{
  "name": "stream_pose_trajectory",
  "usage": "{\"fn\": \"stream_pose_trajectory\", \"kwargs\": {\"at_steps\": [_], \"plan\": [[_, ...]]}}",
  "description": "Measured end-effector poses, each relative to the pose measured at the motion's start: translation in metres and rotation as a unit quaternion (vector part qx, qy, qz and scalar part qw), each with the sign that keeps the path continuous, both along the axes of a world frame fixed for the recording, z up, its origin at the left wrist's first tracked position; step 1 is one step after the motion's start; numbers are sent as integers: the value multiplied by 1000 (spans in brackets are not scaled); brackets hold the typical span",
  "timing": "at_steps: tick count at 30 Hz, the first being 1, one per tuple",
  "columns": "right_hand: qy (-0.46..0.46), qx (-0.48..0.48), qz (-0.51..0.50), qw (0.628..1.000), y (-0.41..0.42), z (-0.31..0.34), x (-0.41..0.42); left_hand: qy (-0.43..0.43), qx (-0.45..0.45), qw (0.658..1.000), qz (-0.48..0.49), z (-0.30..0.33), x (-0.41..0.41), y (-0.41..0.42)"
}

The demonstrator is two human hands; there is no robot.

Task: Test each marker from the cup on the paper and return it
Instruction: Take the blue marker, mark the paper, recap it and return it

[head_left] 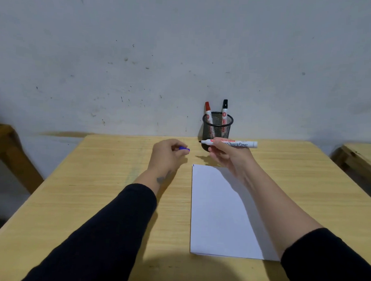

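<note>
Holding an uncapped whiteboard marker [233, 143] level above the far edge of the paper [222, 212], the right hand [228, 156] had its fingers clamped on the barrel, tip pointing left. The left hand [169, 153] was closed on one blue cap [184, 149], just left of the tip but apart from it. One black mesh cup [217, 127] stood at the far edge of the wooden table [92, 200], against the wall [163, 54], holding two capped markers: one red marker [208, 111], one black marker [225, 109]. Bare tabletop lay left of the single sheet; its right side ran closer to the table's right edge.
</note>
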State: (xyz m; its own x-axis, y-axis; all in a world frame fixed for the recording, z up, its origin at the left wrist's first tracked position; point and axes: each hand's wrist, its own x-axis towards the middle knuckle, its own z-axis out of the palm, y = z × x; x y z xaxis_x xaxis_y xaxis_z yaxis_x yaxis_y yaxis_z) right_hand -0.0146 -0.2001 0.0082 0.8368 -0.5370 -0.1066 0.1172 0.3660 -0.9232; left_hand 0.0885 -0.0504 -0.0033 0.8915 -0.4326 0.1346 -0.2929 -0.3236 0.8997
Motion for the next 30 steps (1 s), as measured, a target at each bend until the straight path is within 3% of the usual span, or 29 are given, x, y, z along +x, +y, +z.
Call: {"fn": "stream_pose_trajectory", "kwargs": {"at_steps": [2, 8, 15, 26, 28, 30], "plan": [[-21, 19, 7, 1000, 1, 4, -1, 58, -88, 994, -6, 8, -3, -2], [-33, 11, 28, 999, 6, 16, -3, 73, -149, 986, -34, 18, -5, -6], [-34, 1, 48, 998, 9, 20, -8, 50, -134, 985, -96, 26, -12, -9], [-34, 14, 54, 998, 16, 20, 2, 24, -148, 988, -48, 22, -16, -12], [-14, 6, 52, 999, 16, 23, 3, 21, -152, 987, -36, 26, -12, -12], [47, -66, 22, 996, 16, 27, 4, 5, -147, 989, -15, 34, -6, -12]]}}
